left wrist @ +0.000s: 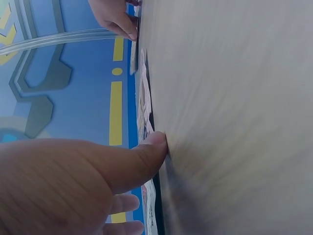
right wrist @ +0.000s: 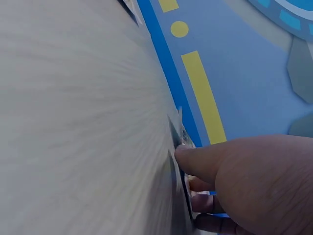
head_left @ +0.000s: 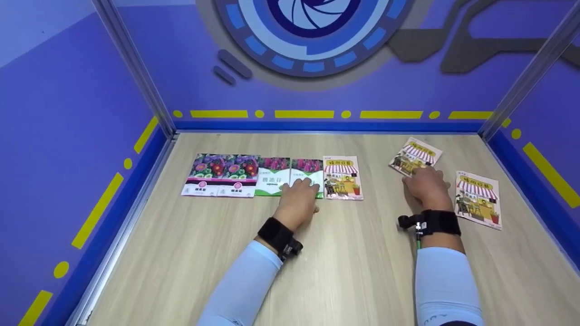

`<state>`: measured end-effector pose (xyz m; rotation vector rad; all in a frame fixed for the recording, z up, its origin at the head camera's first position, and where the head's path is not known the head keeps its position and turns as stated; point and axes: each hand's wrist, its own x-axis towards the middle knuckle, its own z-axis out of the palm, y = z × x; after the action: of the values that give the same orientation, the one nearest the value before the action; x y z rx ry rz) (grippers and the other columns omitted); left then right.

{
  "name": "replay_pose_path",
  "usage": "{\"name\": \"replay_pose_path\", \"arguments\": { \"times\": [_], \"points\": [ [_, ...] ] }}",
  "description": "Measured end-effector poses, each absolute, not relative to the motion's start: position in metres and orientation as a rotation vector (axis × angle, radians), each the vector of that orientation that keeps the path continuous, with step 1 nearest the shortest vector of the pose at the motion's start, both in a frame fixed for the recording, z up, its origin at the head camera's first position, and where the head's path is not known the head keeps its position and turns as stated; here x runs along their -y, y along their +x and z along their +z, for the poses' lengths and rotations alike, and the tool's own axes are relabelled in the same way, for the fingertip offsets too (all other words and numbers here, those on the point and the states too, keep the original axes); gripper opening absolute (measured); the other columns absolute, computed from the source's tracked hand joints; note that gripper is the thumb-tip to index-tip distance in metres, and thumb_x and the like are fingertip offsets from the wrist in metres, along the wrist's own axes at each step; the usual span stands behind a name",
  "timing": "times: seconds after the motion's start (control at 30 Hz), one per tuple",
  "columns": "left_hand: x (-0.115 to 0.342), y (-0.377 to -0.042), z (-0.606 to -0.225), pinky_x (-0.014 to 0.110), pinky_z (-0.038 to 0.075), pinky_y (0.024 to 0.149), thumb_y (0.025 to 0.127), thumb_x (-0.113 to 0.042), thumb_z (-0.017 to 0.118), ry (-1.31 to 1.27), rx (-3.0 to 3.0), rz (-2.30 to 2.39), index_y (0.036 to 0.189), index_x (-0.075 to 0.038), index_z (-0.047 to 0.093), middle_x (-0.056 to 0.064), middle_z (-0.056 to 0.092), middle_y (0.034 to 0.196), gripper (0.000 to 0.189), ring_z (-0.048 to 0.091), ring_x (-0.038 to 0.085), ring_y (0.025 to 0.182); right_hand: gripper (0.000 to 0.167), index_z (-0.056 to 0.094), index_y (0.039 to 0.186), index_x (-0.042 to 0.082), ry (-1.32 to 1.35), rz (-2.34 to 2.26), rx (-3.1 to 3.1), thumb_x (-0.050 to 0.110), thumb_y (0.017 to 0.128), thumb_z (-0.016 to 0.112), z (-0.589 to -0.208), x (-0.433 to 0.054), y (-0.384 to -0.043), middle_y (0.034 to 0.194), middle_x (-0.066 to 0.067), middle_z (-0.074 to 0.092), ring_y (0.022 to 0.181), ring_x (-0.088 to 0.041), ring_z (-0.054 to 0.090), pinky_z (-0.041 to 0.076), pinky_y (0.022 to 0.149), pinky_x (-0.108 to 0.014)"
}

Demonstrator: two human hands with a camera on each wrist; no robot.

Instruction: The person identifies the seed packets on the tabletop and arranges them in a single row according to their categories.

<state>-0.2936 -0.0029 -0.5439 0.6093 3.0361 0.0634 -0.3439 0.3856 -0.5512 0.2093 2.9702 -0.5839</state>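
A row of flat seed packets lies across the table. My left hand (head_left: pixel 297 199) rests its fingertips on the lower part of a green-and-white packet (head_left: pixel 307 166), partly covering it; its thumb (left wrist: pixel 154 142) is down by the tabletop. To its right is a pink packet with a striped awning (head_left: pixel 343 179). My right hand (head_left: pixel 426 188) pinches the lower edge of a matching awning packet (head_left: pixel 414 153), turned askew near the back. In the right wrist view, the thumb (right wrist: pixel 193 159) is at that packet's edge, with the other fingers on its far side.
Two purple-flower packets (head_left: pixel 221 174) and another green-and-white packet (head_left: pixel 271 179) make up the row's left part. A third awning packet (head_left: pixel 478 199) lies tilted at the right. Blue-purple panels (head_left: pixel 312 95) stand behind and beside the wooden tabletop (head_left: pixel 353 258).
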Motion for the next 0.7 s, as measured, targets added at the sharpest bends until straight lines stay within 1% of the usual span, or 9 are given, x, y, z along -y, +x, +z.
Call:
{"name": "replay_pose_path", "arguments": {
  "times": [0.1,0.17,0.23,0.3,0.33,0.4,0.5,0.57,0.7],
  "points": [
    [0.002,-0.292,-0.543,0.061,0.051,0.115,0.100,-0.045,0.082,0.622,-3.036,0.060,0.153,-0.020,0.065,0.005,0.064,0.154,0.061,0.060,0.029,0.141,0.045,0.070,0.139,0.000,0.202,-0.640,-3.005,0.033,0.110,0.058,-0.550,-0.382,-0.339,0.135,-0.036,0.053,0.124,-0.056,0.046,0.042,0.100,-0.076],
    [0.002,-0.291,-0.543,0.062,0.051,0.116,0.100,-0.044,0.082,0.628,-3.039,0.063,0.151,-0.020,0.066,0.005,0.065,0.152,0.058,0.061,0.029,0.140,0.038,0.077,0.128,0.000,0.162,-0.671,-3.044,0.030,0.108,0.064,-0.550,-0.380,-0.337,0.134,-0.033,0.054,0.122,-0.054,0.048,0.045,0.099,-0.072],
    [0.001,-0.290,-0.543,0.063,0.050,0.118,0.100,-0.043,0.082,0.633,-3.042,0.074,0.149,-0.020,0.068,0.005,0.065,0.151,0.056,0.061,0.030,0.141,0.031,0.080,0.112,0.000,0.116,-0.669,-3.069,0.029,0.106,0.069,-0.551,-0.378,-0.336,0.127,-0.031,0.061,0.115,-0.052,0.055,0.051,0.093,-0.066],
    [0.001,-0.291,-0.544,0.063,0.050,0.118,0.100,-0.042,0.082,0.634,-3.047,0.089,0.147,-0.020,0.069,0.005,0.066,0.150,0.054,0.062,0.030,0.140,0.029,0.079,0.108,-0.001,0.080,-0.662,-3.069,0.027,0.104,0.074,-0.551,-0.374,-0.337,0.123,-0.029,0.068,0.111,-0.050,0.061,0.053,0.090,-0.063],
    [0.001,-0.291,-0.545,0.063,0.050,0.118,0.100,-0.041,0.082,0.636,-3.049,0.097,0.146,-0.019,0.070,0.005,0.066,0.150,0.052,0.062,0.030,0.140,0.029,0.078,0.111,-0.001,0.064,-0.650,-3.057,0.027,0.103,0.074,-0.551,-0.373,-0.338,0.123,-0.030,0.070,0.111,-0.050,0.064,0.054,0.091,-0.063],
    [0.002,-0.290,-0.545,0.063,0.050,0.117,0.100,-0.041,0.082,0.643,-3.051,0.113,0.144,-0.019,0.071,0.005,0.067,0.148,0.050,0.063,0.030,0.139,0.034,0.075,0.123,0.000,0.045,-0.630,-3.013,0.027,0.104,0.075,-0.551,-0.370,-0.339,0.127,-0.031,0.071,0.115,-0.051,0.066,0.055,0.095,-0.065],
    [0.003,-0.290,-0.547,0.062,0.051,0.114,0.100,-0.040,0.081,0.656,-3.054,0.121,0.141,-0.019,0.073,0.005,0.068,0.145,0.046,0.064,0.030,0.135,0.049,0.068,0.143,0.000,0.003,-0.616,-2.960,0.027,0.103,0.076,-0.548,-0.363,-0.340,0.143,-0.034,0.065,0.131,-0.054,0.062,0.050,0.109,-0.070],
    [0.003,-0.290,-0.546,0.062,0.052,0.114,0.101,-0.041,0.081,0.660,-3.052,0.118,0.139,-0.019,0.074,0.005,0.069,0.144,0.045,0.064,0.030,0.134,0.052,0.067,0.146,0.000,-0.030,-0.612,-2.940,0.026,0.103,0.077,-0.547,-0.358,-0.341,0.146,-0.034,0.064,0.133,-0.053,0.062,0.049,0.113,-0.070],
    [0.004,-0.290,-0.546,0.062,0.050,0.115,0.101,-0.041,0.080,0.654,-3.042,0.122,0.140,-0.019,0.073,0.005,0.068,0.147,0.045,0.063,0.031,0.136,0.051,0.072,0.141,0.000,-0.073,-0.617,-2.937,0.028,0.099,0.082,-0.544,-0.349,-0.341,0.142,-0.032,0.068,0.128,-0.051,0.066,0.051,0.112,-0.068]
  ]
}}
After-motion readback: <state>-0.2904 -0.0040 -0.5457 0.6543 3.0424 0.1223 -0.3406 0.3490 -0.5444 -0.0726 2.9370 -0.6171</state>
